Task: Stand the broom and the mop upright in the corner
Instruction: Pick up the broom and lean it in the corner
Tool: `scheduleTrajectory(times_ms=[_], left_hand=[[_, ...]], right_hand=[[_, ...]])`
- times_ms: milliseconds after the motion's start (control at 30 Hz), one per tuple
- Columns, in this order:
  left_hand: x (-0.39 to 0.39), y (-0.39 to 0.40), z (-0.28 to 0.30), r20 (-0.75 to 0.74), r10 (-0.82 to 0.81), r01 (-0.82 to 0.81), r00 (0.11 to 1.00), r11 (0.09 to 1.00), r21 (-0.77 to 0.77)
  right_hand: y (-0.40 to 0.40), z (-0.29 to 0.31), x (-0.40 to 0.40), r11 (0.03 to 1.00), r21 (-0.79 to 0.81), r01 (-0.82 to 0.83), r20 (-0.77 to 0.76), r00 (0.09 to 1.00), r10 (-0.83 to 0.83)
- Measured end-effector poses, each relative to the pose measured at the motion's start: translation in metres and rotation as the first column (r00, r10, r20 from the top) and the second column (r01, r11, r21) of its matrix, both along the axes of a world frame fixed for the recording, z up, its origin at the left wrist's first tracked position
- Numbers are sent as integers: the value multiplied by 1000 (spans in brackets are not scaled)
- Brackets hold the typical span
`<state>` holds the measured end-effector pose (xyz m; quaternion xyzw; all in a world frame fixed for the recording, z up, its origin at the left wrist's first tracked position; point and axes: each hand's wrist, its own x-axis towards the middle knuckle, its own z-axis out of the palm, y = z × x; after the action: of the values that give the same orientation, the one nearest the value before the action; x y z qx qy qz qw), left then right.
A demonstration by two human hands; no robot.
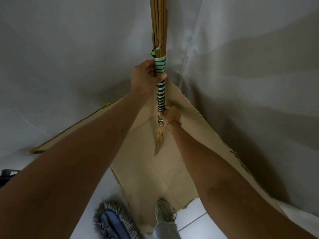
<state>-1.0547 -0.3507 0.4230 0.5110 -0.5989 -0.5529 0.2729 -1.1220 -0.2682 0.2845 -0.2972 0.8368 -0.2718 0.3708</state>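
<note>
A broom point(160, 95) of bundled tan sticks, its handle wrapped in green and black bands, stands upright in front of the corner where two grey cloth-covered walls meet. My left hand point(146, 75) is shut on the upper green wrapping. My right hand point(170, 113), a bracelet on its wrist, grips the lower end of the wrapping. Below it a thin tuft of straw hangs above the cardboard. The mop point(113, 219) lies on the floor at the bottom, its blue pad fringed with grey strands; its handle is hidden.
Brown cardboard point(165, 173) covers the floor in the corner, over white tiles point(195, 221). My foot in a pale shoe point(164, 212) stands at the cardboard's near edge. A dark object point(6, 175) sits at the left edge.
</note>
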Motion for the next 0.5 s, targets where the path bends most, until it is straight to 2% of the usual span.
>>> scheduleTrajectory(times_ms=[100, 300, 500], left_hand=[[-3, -5, -5, -10, 8, -8, 1000, 1000, 15], [-4, -8, -16, -16, -3, 4, 1000, 1000, 19], [-2, -5, -20, -13, 20, -20, 1000, 1000, -3]], right_hand=[[-4, -4, -3, 999, 3, 37, 18, 999, -37], [-9, -7, -8, 1000, 6, -21, -46, 999, 21], [-14, -6, -3, 999, 4, 42, -84, 996, -41]])
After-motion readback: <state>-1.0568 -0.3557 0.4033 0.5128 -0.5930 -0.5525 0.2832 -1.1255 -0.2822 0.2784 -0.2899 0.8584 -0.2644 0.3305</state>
